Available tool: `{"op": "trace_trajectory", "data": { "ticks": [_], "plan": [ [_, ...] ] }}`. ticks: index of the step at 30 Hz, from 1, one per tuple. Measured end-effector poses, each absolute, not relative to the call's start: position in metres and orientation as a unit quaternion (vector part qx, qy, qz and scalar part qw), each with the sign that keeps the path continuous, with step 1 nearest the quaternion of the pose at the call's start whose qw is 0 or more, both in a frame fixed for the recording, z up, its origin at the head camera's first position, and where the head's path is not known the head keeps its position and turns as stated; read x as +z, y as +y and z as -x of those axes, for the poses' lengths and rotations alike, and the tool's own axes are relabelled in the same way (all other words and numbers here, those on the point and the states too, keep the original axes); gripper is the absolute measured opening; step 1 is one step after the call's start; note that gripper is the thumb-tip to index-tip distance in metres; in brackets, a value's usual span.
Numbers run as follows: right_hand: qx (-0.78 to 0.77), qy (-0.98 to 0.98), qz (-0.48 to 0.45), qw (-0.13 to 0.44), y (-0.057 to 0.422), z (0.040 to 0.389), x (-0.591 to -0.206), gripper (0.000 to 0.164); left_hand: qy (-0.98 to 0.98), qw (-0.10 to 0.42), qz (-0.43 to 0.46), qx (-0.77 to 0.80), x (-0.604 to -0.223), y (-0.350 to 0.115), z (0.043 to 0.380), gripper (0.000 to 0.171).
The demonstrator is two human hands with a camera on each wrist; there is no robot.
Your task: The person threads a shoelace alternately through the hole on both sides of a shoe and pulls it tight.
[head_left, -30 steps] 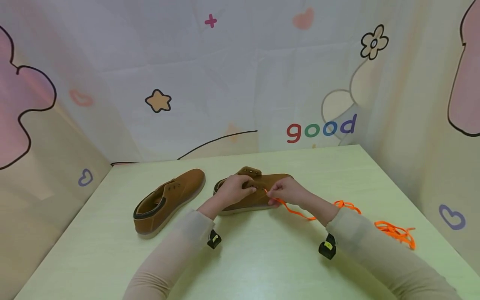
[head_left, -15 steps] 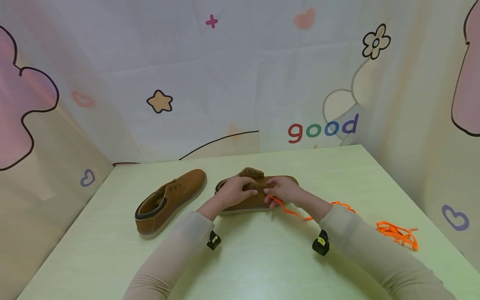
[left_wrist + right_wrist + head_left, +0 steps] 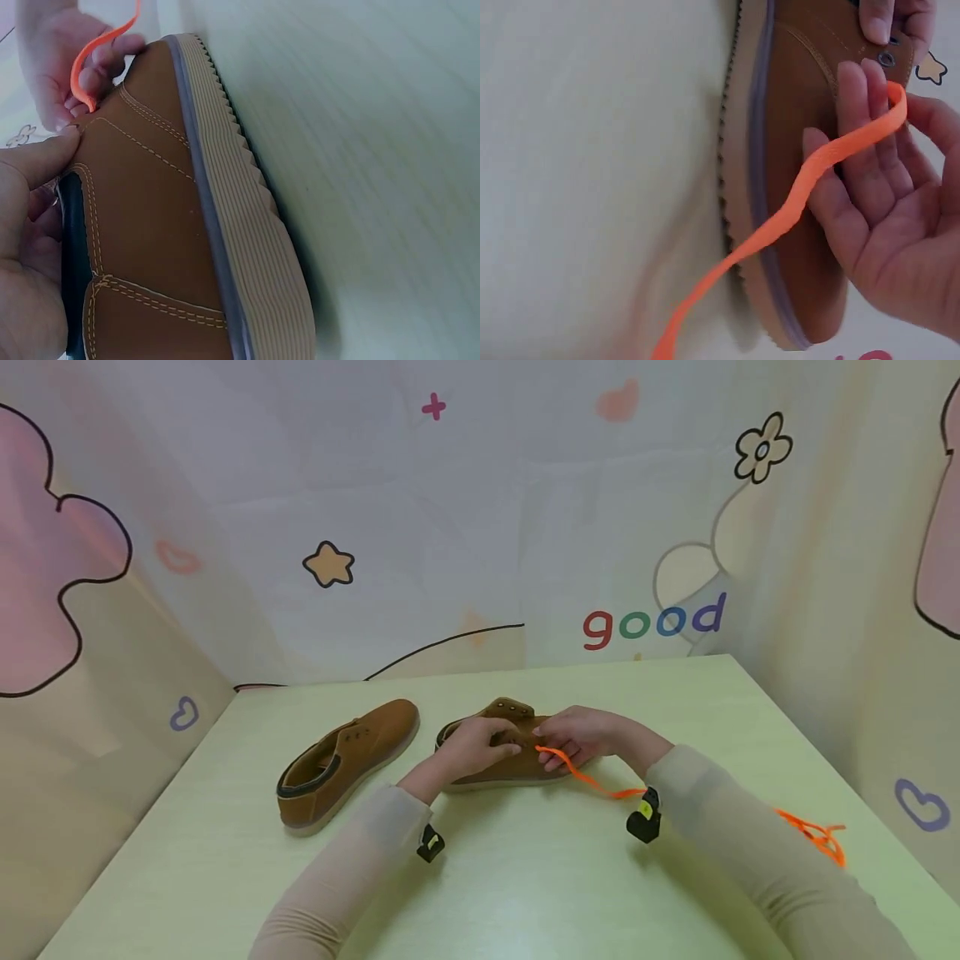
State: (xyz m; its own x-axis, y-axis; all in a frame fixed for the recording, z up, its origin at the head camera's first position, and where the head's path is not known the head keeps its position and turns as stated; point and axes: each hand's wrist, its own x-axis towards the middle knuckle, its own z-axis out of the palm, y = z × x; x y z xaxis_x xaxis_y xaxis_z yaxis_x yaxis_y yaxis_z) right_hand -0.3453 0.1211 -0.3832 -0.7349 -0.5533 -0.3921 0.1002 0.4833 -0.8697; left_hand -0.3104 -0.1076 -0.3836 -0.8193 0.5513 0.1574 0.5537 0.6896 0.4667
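Note:
A brown shoe (image 3: 495, 768) lies in the middle of the table, toe to the right. My left hand (image 3: 476, 747) grips its near eyelet flap; in the left wrist view the thumb (image 3: 45, 159) lies outside and the fingers are partly hidden inside. An orange shoelace (image 3: 810, 176) runs up to an eyelet of that flap. My right hand (image 3: 585, 733) is at the front of the lacing opening, its fingers loosely bent behind the lace. In the right wrist view the lace crosses in front of those fingers; the tips nearest the opening are partly hidden.
A second brown shoe (image 3: 352, 764) without a lace stands to the left. A heap of orange lace (image 3: 821, 839) lies at the right, partly behind the right sleeve (image 3: 720, 802). Behind the pale green table (image 3: 525, 877) hangs a printed curtain (image 3: 450, 527).
My right fingers have left their pinch on the lace near the eyelet and moved to the shoe's opening, the hand turning with its fingers loosened. My left hand keeps its grip.

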Motion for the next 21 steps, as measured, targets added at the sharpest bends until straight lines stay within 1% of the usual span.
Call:
{"op": "trace_trajectory", "data": {
  "ticks": [4, 8, 12, 15, 21],
  "plan": [
    [-0.451, 0.839, 0.142, 0.271, 0.117, 0.350, -0.377, 0.029, -0.919, -0.007, 0.301, -0.256, -0.384, -0.106, 0.310, 0.020],
    [-0.506, 0.832, 0.097, 0.206, 0.116, 0.356, -0.365, 0.026, -0.921, -0.006, 0.298, -0.252, -0.384, -0.107, 0.310, 0.021],
    [-0.586, 0.799, 0.027, 0.133, 0.132, 0.367, -0.335, 0.027, -0.920, -0.008, 0.302, -0.251, -0.385, -0.110, 0.310, 0.022],
    [-0.618, 0.782, -0.010, 0.082, 0.151, 0.371, -0.308, 0.023, -0.920, -0.011, 0.301, -0.251, -0.385, -0.110, 0.309, 0.024],
    [-0.659, 0.751, -0.039, -0.029, 0.187, 0.370, -0.268, 0.023, -0.922, -0.018, 0.293, -0.251, -0.384, -0.108, 0.306, 0.025]
  ]
}}
